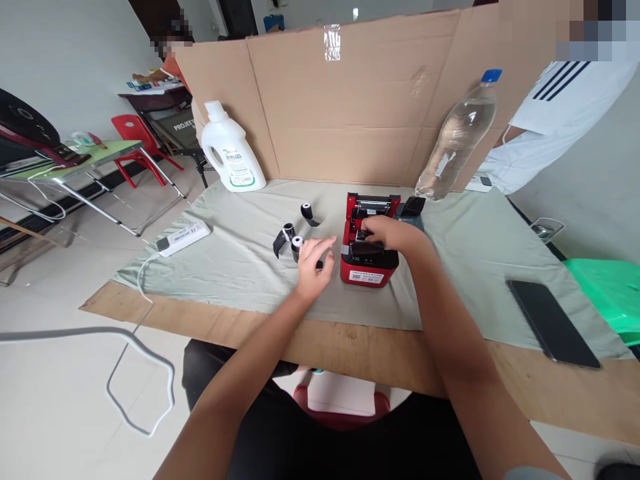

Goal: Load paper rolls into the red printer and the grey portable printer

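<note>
A small red and black printer (369, 265) sits on the grey-green cloth (240, 267) with its lid raised. My right hand (387, 233) reaches into its open top, fingers curled on a dark part inside that I cannot make out. Just left of the printer, my left hand (313, 267) rests on the cloth with fingers loosely bent, touching a small roll (297, 245). Two more black rolls (285, 237) (307, 212) lie just beyond it, one trailing a loose strip.
A white detergent jug (227, 150) and a clear water bottle (457, 137) lean against a cardboard screen (350, 100). A white power strip (183, 237) lies left, a dark phone (553, 323) right. Another person in a white shirt (555, 113) stands behind the screen.
</note>
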A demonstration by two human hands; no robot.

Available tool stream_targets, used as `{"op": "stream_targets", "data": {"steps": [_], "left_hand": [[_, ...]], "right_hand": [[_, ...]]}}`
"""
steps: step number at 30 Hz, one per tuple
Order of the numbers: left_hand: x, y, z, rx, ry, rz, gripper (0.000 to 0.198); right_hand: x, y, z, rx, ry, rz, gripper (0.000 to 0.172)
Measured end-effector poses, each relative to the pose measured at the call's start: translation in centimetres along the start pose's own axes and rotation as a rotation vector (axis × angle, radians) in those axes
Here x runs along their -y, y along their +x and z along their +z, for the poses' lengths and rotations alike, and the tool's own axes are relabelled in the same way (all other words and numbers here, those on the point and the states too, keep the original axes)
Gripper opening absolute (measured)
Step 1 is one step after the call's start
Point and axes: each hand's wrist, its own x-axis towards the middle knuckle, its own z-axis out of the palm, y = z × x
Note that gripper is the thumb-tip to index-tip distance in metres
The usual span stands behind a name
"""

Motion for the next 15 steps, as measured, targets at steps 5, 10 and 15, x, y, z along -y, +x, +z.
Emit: {"op": "stream_targets", "data": {"steps": [5,10,15], "left_hand": [[0.1,0.1,-0.1,-0.008,-0.177,-0.116,0.022],[0.2,0.1,-0.1,0.032,-0.445,-0.301,0.040],[0.4,0.6,-0.3,-0.069,-0.445,-0.428,0.035]], "right_hand": [[2.2,-3.4,-1.9,-0.125,-0.008,-0.102,0.015],[5.1,-3.8,-0.8,-0.196,0.120,-0.297,0.018],[5.8,-2.2,0.8,-0.194,0.279,-0.365,0.019]]}}
